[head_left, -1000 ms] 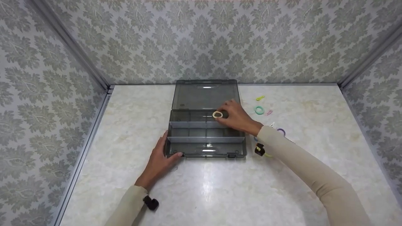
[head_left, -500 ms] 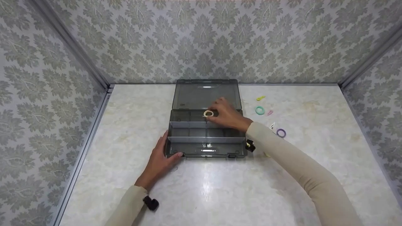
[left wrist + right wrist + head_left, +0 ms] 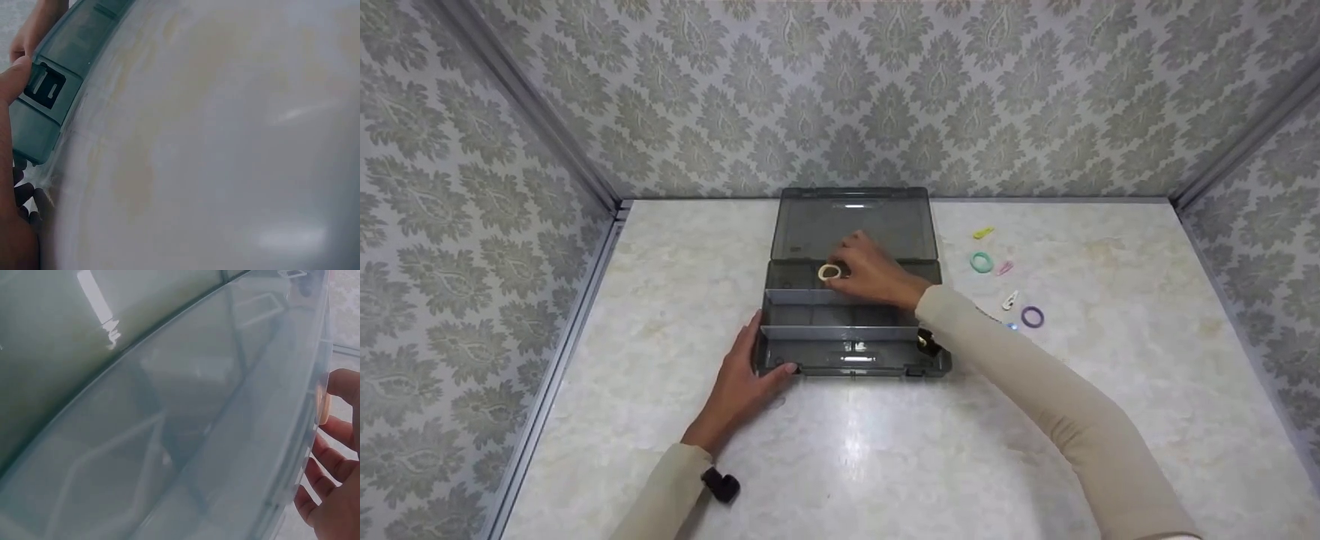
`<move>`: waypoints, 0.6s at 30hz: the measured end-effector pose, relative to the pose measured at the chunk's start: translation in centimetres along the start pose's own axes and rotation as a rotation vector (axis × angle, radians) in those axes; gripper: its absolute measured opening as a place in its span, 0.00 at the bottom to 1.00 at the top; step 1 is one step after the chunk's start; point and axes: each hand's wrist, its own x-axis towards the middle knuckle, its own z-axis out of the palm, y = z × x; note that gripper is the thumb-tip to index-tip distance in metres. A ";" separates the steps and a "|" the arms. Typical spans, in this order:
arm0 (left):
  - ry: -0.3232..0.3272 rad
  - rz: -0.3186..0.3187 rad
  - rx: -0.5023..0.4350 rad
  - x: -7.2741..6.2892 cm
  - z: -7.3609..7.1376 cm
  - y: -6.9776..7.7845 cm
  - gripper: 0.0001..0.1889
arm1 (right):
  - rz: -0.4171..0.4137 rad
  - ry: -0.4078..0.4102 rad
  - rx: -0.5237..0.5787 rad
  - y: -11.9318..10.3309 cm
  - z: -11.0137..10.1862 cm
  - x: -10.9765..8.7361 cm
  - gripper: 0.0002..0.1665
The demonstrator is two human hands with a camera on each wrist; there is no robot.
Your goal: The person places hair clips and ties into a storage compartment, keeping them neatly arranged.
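A cream ring-shaped hair tie (image 3: 820,274) is pinched between the thumb and fingers of my right hand (image 3: 872,274), above the rear compartment of the dark translucent organizer box (image 3: 810,350). In the right wrist view, the hair tie's edge (image 3: 323,406) shows between thumb and finger, beyond a pale divider (image 3: 236,433). My left hand (image 3: 741,384) holds the box's front left corner, thumb on the front edge and fingers along the left side. From the left wrist, the thumb (image 3: 14,81) lies beside a latch (image 3: 46,85) with the fingers curled round the corner.
The box lid (image 3: 851,223) lies folded back towards the wall. Two dividers split the box crosswise. Right of it on the table lie a yellow clip (image 3: 983,233), a green hair tie (image 3: 981,262), a pink clip (image 3: 1005,268), a white clip (image 3: 1010,301) and a purple hair tie (image 3: 1033,317).
My right hand has moved left over the rear compartment with the cream hair tie, uncovering the white clip and purple hair tie. My left hand has stayed at the box corner.
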 end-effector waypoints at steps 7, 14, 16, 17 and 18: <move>0.002 -0.004 -0.001 0.2 -0.3 0.2 0.60 | -0.008 -0.005 -0.008 -0.8 0.3 1.1 0.22; -0.012 -0.041 -0.001 0.2 -0.3 0.3 0.60 | -0.001 -0.012 0.004 -0.8 0.6 1.4 0.20; -0.021 -0.055 -0.003 0.0 -0.2 0.3 0.59 | 0.005 -0.023 0.003 -0.8 0.8 1.3 0.20; -0.021 -0.054 -0.004 0.0 -0.2 0.2 0.59 | 0.005 -0.024 0.002 -0.8 0.9 1.3 0.20; -0.020 -0.054 -0.006 -0.1 -0.1 0.1 0.60 | 0.003 -0.025 0.000 -0.9 1.1 1.2 0.21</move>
